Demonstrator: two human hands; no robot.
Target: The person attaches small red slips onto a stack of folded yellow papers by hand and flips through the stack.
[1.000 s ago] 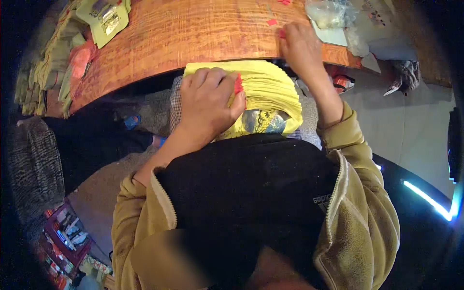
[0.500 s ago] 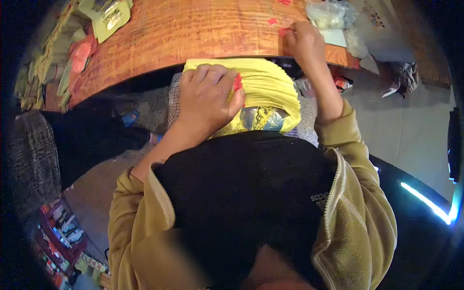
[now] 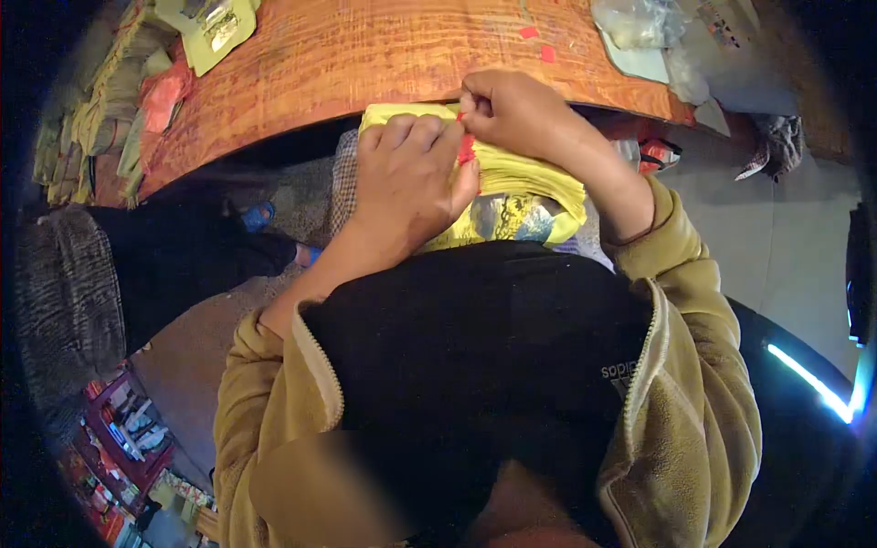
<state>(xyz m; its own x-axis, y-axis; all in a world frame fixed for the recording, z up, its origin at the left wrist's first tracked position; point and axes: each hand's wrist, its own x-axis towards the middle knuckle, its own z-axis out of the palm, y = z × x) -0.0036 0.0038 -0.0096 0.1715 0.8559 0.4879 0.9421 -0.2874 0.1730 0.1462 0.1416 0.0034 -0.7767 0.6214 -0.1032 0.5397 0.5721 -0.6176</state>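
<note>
On my lap lies a thick yellow stack [image 3: 539,183] of thin folded layers, with a black and silver print near its lower edge. I cannot tell whether it is paper or cloth. My left hand [image 3: 411,169] lies across its left part, fingers curled over it and thumb along the layers. Small red pieces [image 3: 468,149] stick out beside that thumb. Above the far edge of the stack, my right hand [image 3: 516,114] pinches a small red piece [image 3: 460,116] close to my left index finger.
Two loose red pieces [image 3: 547,54] lie on the wooden table [image 3: 365,68]. At its right are clear plastic bags [image 3: 639,23]; at its left, a yellow printed piece [image 3: 215,32], a red bag [image 3: 164,100] and bundles [image 3: 87,119]. Another person's dark-clothed legs [image 3: 174,265] are at my left.
My right hand has come from the tabletop, down and left, to the stack with a red piece in its fingertips. My left hand has stayed on the stack.
</note>
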